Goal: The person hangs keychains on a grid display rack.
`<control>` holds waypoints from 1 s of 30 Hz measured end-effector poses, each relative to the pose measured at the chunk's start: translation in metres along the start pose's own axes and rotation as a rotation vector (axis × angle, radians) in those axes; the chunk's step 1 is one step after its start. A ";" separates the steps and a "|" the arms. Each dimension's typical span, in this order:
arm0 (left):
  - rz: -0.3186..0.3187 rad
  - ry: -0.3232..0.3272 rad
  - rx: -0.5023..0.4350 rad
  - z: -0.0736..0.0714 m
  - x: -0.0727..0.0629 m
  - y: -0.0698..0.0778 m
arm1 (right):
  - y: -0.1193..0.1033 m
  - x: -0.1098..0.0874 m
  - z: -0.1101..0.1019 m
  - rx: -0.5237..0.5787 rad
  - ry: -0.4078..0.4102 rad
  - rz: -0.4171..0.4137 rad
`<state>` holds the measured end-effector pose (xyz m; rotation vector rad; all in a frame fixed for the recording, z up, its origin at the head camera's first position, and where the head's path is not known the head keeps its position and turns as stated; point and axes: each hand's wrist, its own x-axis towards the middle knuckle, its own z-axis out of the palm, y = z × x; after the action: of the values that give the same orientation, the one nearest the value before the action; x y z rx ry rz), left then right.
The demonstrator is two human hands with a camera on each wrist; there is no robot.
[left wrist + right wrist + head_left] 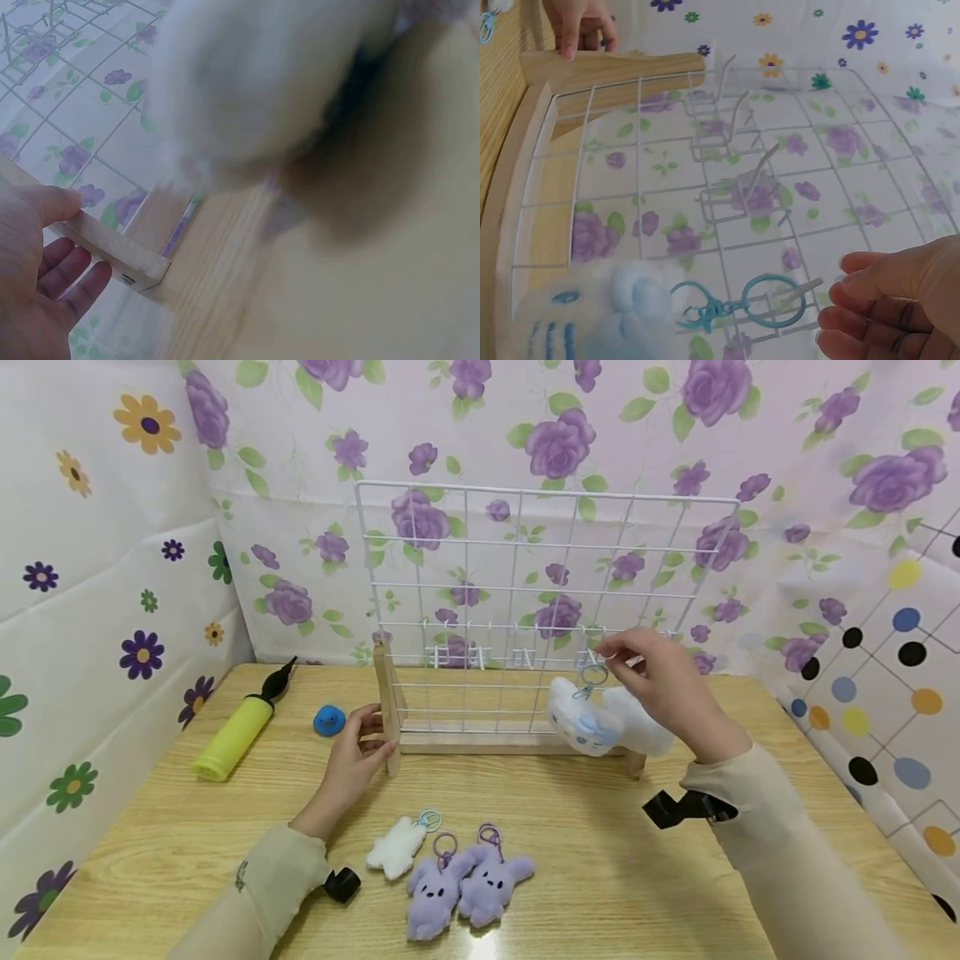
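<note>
My left hand (360, 747) grips the left wooden upright (387, 706) of a display stand, thumb on one side and fingers on the other. A white wire grid (540, 491) stands in this wooden base. At the grid's right side, a white plush keychain (588, 731) with light-blue markings hangs by its teal ring (744, 301), which loops round a white hook (810, 286). My right hand (667, 681) is right beside that hook, its loosely bent fingers holding nothing in the right wrist view. Several more hooks (735, 120) jut from the grid.
In front of the stand lie a small white plush keychain (397, 849) and two purple plush keychains (432, 897). To the left are a yellow hand pump (236, 737) with a black nozzle and a small blue round toy (329, 721). Patterned cloth (300, 527) hangs behind the table.
</note>
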<state>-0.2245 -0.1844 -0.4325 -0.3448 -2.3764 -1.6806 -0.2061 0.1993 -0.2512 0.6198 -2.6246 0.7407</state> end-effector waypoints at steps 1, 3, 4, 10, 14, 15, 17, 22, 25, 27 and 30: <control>0.001 0.000 0.005 0.000 0.000 0.000 | -0.001 -0.001 0.000 0.004 0.016 -0.003; -0.001 0.001 0.011 0.001 0.001 0.000 | -0.003 -0.004 0.000 0.008 0.045 -0.015; -0.003 0.001 0.014 0.001 0.001 0.000 | -0.003 -0.006 0.000 0.012 0.058 -0.020; -0.009 0.000 0.009 0.001 0.001 0.000 | -0.007 -0.016 0.006 0.032 0.143 -0.090; -0.007 0.002 0.013 0.001 0.000 0.000 | -0.009 -0.024 0.016 0.061 0.159 -0.155; -0.006 0.002 0.016 0.000 0.000 0.000 | -0.010 -0.026 0.018 0.070 0.155 -0.165; -0.006 0.002 0.020 0.000 0.000 0.000 | -0.010 -0.030 0.024 0.087 0.145 -0.181; -0.011 0.004 0.023 0.001 0.000 -0.001 | -0.009 -0.041 0.038 0.125 0.136 -0.222; -0.008 0.008 0.028 0.001 0.000 -0.001 | -0.009 -0.047 0.046 0.151 0.124 -0.244; -0.005 0.010 0.029 0.001 0.000 -0.001 | -0.010 -0.051 0.050 0.167 0.106 -0.247; -0.006 0.009 0.022 0.001 0.001 0.000 | -0.011 -0.056 0.055 0.191 0.082 -0.253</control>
<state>-0.2254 -0.1830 -0.4330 -0.3259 -2.3901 -1.6533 -0.1646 0.1778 -0.3155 0.9333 -2.3603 0.9200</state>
